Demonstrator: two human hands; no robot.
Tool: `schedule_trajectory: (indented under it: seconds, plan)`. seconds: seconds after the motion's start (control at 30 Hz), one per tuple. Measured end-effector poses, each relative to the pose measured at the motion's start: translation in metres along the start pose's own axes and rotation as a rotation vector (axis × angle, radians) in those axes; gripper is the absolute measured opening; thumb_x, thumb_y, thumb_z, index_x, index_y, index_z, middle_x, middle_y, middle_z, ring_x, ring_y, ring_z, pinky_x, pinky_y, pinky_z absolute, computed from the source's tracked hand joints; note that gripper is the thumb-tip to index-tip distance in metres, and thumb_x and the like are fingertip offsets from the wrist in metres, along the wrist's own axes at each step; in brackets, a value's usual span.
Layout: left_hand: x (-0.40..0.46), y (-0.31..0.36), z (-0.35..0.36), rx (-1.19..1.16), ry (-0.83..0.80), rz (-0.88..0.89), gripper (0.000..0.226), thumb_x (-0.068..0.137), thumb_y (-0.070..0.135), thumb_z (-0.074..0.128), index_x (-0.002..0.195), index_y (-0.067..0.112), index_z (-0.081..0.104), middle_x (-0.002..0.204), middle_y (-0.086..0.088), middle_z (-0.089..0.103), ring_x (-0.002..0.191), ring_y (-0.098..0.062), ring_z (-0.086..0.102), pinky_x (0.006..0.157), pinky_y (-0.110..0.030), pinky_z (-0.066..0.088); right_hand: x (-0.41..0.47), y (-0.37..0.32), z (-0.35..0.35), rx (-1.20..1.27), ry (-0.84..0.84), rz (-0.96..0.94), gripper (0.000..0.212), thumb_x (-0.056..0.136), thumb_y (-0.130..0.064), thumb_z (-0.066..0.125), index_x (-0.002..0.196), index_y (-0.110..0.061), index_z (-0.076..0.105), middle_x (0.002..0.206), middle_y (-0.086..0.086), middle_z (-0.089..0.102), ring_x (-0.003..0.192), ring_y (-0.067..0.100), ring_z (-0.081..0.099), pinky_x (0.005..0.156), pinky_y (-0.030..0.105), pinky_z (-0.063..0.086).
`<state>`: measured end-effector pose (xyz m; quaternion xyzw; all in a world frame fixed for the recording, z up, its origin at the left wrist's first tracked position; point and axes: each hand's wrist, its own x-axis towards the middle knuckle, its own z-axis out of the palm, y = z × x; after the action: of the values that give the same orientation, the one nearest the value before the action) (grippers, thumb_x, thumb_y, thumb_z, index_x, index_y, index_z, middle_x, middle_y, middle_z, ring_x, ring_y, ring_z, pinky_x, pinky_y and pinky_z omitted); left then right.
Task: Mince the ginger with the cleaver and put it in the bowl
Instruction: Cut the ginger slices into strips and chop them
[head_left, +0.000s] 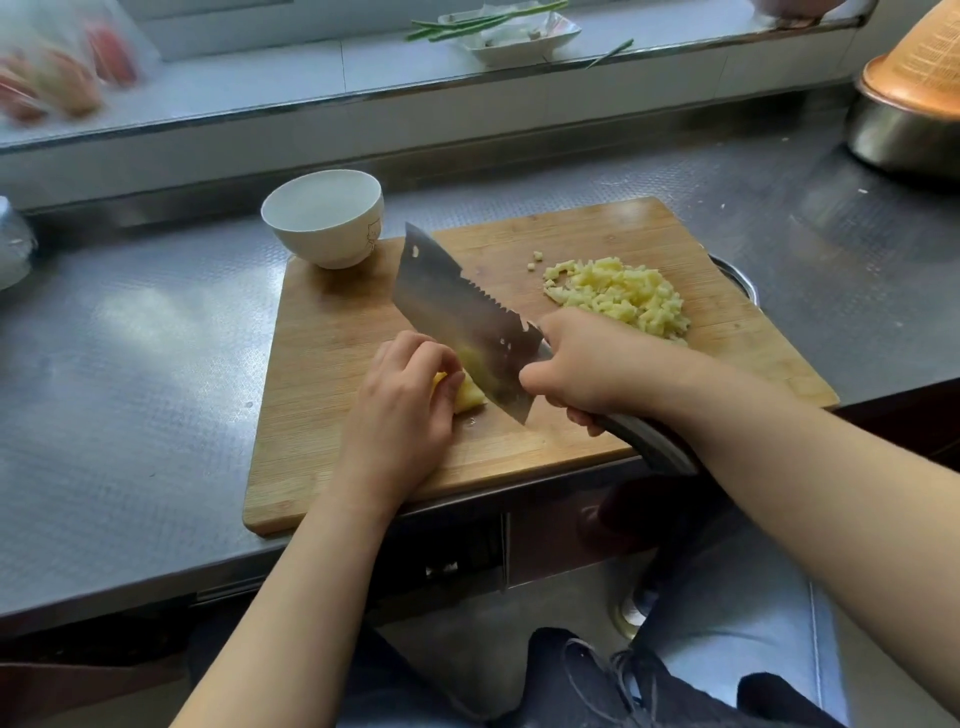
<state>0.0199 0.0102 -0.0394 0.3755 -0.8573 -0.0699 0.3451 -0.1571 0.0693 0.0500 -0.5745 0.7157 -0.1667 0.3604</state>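
Pinching ginger piece (467, 397) under curled left hand (402, 395), right hand (587, 364) gripping cleaver (462, 317) just beside it

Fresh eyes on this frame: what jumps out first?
The cleaver, held by the right hand, slants across the middle of the board, blade against a ginger piece that the left hand holds. A pile of minced ginger lies on the board's right, and a white bowl that looks empty stands on its far left corner.
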Motion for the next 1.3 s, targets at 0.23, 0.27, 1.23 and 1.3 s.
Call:
schedule_trajectory:
  seconds: [0.23,0.27,1.23,1.3]
  plan:
    - [0.001,0.001,0.000,0.015,-0.018,-0.011,0.006,0.087,0.009,0.063,0.093,0.008,0.062,0.099,-0.006,0.057,0.092,-0.021,0.052,0.079,-0.031,0.045,-0.012,-0.016,-0.012,-0.071,0.028,-0.095,0.010,0.093,-0.007,0.050,0.084,-0.006,0.053,0.064,0.014,0.058,0.041,0.017,0.054,0.042,0.026,0.048]
    - [0.000,0.002,0.000,0.017,-0.016,-0.014,0.006,0.087,0.009,0.063,0.093,0.008,0.062,0.099,-0.006,0.057,0.091,-0.021,0.052,0.079,-0.030,0.044,-0.012,-0.017,-0.012,-0.078,0.024,-0.097,0.008,0.093,-0.007,0.050,0.086,-0.006,0.053,0.064,0.013,0.058,0.041,0.017,0.054,0.042,0.026,0.048]
    - [-0.001,0.004,-0.003,0.027,-0.023,-0.066,0.008,0.086,0.001,0.060,0.091,0.008,0.059,0.095,-0.006,0.055,0.088,-0.021,0.051,0.078,-0.027,0.039,-0.011,-0.004,0.003,0.015,0.051,-0.021,0.008,0.093,-0.012,0.050,0.096,-0.005,0.053,0.067,0.019,0.060,0.048,0.025,0.057,0.046,0.031,0.052]
    - [-0.002,0.004,-0.003,0.037,-0.034,-0.069,0.009,0.086,0.001,0.060,0.092,0.007,0.060,0.096,-0.007,0.055,0.087,-0.021,0.050,0.077,-0.028,0.039,-0.016,-0.009,0.000,-0.001,0.049,-0.049,0.005,0.094,-0.011,0.049,0.089,-0.010,0.051,0.066,0.017,0.060,0.046,0.022,0.056,0.045,0.030,0.052]
